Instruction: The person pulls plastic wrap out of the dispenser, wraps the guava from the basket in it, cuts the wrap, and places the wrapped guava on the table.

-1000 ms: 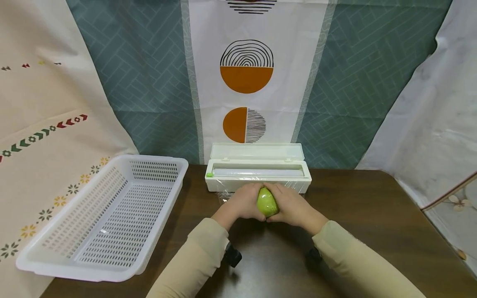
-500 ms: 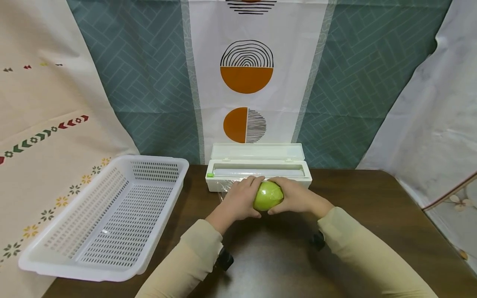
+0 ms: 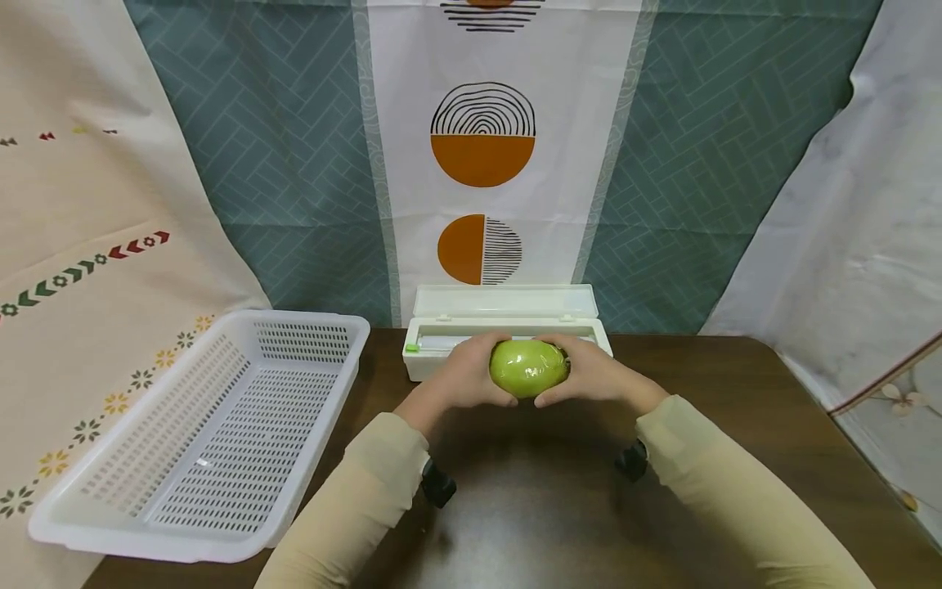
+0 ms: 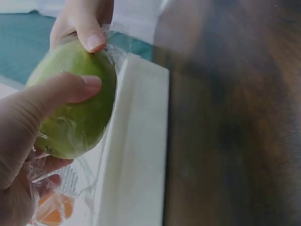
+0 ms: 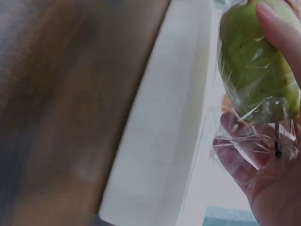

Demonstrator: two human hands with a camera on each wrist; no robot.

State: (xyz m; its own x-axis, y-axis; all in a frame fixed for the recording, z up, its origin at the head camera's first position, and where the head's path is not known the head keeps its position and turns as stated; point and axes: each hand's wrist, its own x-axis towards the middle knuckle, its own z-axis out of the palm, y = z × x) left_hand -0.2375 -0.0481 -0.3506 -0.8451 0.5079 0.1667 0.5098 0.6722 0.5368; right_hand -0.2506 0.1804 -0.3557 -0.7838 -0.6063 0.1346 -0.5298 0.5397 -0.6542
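A green pear (image 3: 528, 369) lies sideways between both hands, held up in front of the cling film box (image 3: 508, 307). Glossy clear cling film (image 5: 256, 132) covers it and bunches up round its dark stem (image 5: 278, 141), at the right palm. My left hand (image 3: 467, 375) grips one end, its thumb lying across the pear's side in the left wrist view. At the stem end, my right hand (image 3: 589, 372) holds the pear with thumb and fingers. Loose film (image 4: 87, 183) trails below the left fingers. The far side of the pear is hidden.
The box's lid is up and a film roll (image 3: 434, 342) shows inside, with a green slider (image 3: 411, 348) at its left end. A white perforated plastic basket (image 3: 327, 458) stands left on the dark wooden table (image 3: 706, 425). Patterned cloths (image 3: 309, 164) hang behind.
Both hands have raised the pear, and it has turned from a steep tilt to lying sideways. The hands have spread apart to its two ends, and now overlap the box's opening in the head view.
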